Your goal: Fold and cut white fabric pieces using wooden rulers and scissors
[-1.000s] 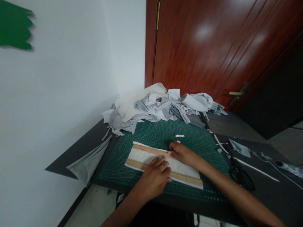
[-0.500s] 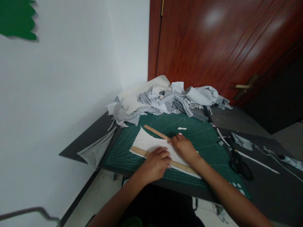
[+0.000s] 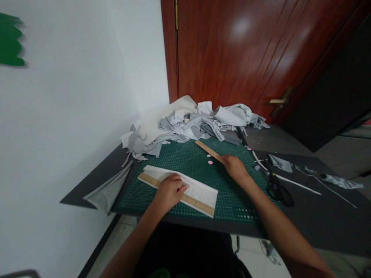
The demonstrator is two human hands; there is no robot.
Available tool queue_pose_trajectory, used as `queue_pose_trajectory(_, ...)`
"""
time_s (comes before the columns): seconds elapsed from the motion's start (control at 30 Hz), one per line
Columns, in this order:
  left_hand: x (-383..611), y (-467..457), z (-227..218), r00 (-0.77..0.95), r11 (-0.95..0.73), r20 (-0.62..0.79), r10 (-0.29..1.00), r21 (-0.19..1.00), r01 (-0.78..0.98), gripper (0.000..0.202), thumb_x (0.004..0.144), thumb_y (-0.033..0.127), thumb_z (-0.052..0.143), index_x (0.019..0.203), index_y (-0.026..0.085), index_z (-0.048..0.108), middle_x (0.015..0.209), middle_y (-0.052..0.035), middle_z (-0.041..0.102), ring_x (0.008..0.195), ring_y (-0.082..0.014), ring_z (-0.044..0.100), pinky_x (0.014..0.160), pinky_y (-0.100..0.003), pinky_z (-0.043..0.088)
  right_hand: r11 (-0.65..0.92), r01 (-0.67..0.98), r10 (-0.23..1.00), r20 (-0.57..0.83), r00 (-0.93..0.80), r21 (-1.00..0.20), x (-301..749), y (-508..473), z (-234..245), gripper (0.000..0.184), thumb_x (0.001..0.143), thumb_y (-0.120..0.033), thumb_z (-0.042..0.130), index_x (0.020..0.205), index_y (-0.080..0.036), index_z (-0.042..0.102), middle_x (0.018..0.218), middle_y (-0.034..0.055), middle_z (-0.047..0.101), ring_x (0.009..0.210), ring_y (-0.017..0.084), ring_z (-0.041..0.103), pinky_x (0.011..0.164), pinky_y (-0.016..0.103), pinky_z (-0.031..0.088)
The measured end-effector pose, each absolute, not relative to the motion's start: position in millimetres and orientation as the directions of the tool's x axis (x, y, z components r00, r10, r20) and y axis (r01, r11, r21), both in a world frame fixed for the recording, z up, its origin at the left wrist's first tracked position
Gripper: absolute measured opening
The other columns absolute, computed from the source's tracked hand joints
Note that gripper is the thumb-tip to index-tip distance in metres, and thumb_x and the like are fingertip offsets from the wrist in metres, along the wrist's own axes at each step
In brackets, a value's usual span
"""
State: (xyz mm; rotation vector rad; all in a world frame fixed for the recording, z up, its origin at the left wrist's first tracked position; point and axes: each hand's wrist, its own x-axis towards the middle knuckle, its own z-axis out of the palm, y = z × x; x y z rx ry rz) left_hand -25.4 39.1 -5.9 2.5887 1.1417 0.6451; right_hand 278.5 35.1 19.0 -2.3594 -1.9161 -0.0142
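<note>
A white piece of cloth point(image 3: 199, 188) lies on the green cutting mat point(image 3: 232, 193), its far side folded over toward me. Along its near edge rests a wooden ruler point(image 3: 198, 204). My left hand point(image 3: 171, 190) presses down on the cloth and ruler, fingers curled and thumb out to the side; what lies under the fingertips is hidden. To the right, my right hand point(image 3: 235, 168) is closed around the near end of a second wooden ruler point(image 3: 209, 150), which points away to the upper left, apart from the cloth.
Grey and white fabric scraps point(image 3: 188, 127) are heaped at the back by the wall and door. Black scissors point(image 3: 279, 191) lie right of the mat, near thin strips and a grey scrap point(image 3: 280, 163). A small pink piece point(image 3: 210, 162) sits on the mat. Folded grey cloth point(image 3: 108, 189) overhangs the left edge.
The second ruler has moved off the cloth to the right in my right hand. The cloth's far side is now folded over, and my left hand stays on it. The view has shifted.
</note>
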Motion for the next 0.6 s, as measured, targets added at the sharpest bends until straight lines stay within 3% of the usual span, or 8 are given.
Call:
queue_pose_trajectory(0.07, -27, 39, -2, 0.561, -0.628, 0.284, 0.777, 0.294, 0.721, 0.03, 0.093, 0.031, 0.063, 0.066, 0.019, 0.057, 0.082, -0.0053, 0.06, 0.09, -0.0229, 0.057, 0.085, -0.036, 0.046, -0.245, 0.966, 0.964, 0.086, 0.252, -0.087, 294, 35, 16, 0.033, 0.102, -0.013, 0.036, 0.117, -0.005, 0.064, 0.107, 0.0211, 0.074, 0.105, 0.025, 0.071, 0.087, 0.029, 0.049)
queue_pose_trajectory(0.17, -23, 32, 0, 0.505, -0.577, 0.329, 0.798, 0.179, 0.797, 0.021, 0.091, 0.037, 0.065, 0.088, 0.016, 0.063, 0.097, -0.0096, 0.061, 0.103, -0.0291, 0.055, 0.099, -0.045, 0.043, -0.292, 0.951, 0.946, 0.114, 0.303, -0.101, 305, 37, 11, 0.033, 0.102, -0.012, 0.035, 0.115, -0.004, 0.064, 0.102, 0.0225, 0.073, 0.098, 0.027, 0.072, 0.084, 0.033, 0.051)
queue_pose_trajectory(0.27, -19, 28, -2, 0.531, -0.602, 0.325, 0.783, 0.179, 0.778, 0.025, 0.09, 0.036, 0.065, 0.106, 0.016, 0.063, 0.111, -0.011, 0.059, 0.116, -0.0317, 0.052, 0.111, -0.052, 0.034, -0.284, 0.951, 0.938, 0.168, 0.302, -0.121, 296, 39, 8, 0.032, 0.102, -0.016, 0.036, 0.118, -0.006, 0.062, 0.108, 0.0227, 0.07, 0.1, 0.028, 0.07, 0.087, 0.037, 0.051)
queue_pose_trajectory(0.33, -20, 28, -2, 0.59, -0.654, 0.296, 0.752, 0.214, 0.726, 0.027, 0.089, 0.032, 0.065, 0.112, 0.017, 0.063, 0.119, -0.0103, 0.059, 0.126, -0.0315, 0.048, 0.117, -0.053, 0.03, -0.096, 0.966, 0.964, 0.221, 0.151, -0.241, 278, 37, 8, 0.03, 0.102, -0.024, 0.044, 0.122, -0.01, 0.062, 0.115, 0.0198, 0.068, 0.108, 0.027, 0.067, 0.095, 0.038, 0.049)
queue_pose_trajectory(0.4, -24, 30, -2, 0.653, -0.708, 0.275, 0.706, 0.25, 0.661, 0.035, 0.089, 0.028, 0.065, 0.122, 0.02, 0.061, 0.126, -0.0092, 0.058, 0.134, -0.0304, 0.044, 0.12, -0.052, 0.026, 0.244, 0.878, 0.942, 0.314, -0.115, -0.411, 252, 28, 7, 0.035, 0.101, -0.032, 0.052, 0.132, -0.016, 0.057, 0.131, 0.0178, 0.062, 0.12, 0.024, 0.061, 0.104, 0.04, 0.045)
queue_pose_trajectory(0.5, -29, 34, -3, 0.74, -0.777, 0.244, 0.626, 0.275, 0.567, 0.048, 0.09, 0.024, 0.062, 0.138, 0.026, 0.055, 0.142, -0.0071, 0.055, 0.143, -0.0294, 0.038, 0.123, -0.055, 0.022, 0.62, 0.66, 0.784, 0.319, -0.532, -0.424, 213, 9, 8, 0.036, 0.102, -0.04, 0.052, 0.135, -0.025, 0.058, 0.152, 0.0134, 0.047, 0.143, 0.023, 0.041, 0.115, 0.042, 0.033)
queue_pose_trajectory(0.6, -31, 37, -9, 0.774, -0.804, 0.234, 0.588, 0.276, 0.527, 0.053, 0.089, 0.02, 0.06, 0.141, 0.029, 0.055, 0.148, -0.0051, 0.053, 0.148, -0.0307, 0.033, 0.124, -0.059, 0.02, 0.716, 0.578, 0.69, 0.27, -0.672, -0.392, 192, -4, 9, 0.033, 0.103, -0.04, 0.051, 0.129, -0.022, 0.06, 0.153, 0.0125, 0.047, 0.14, 0.023, 0.042, 0.115, 0.041, 0.032)
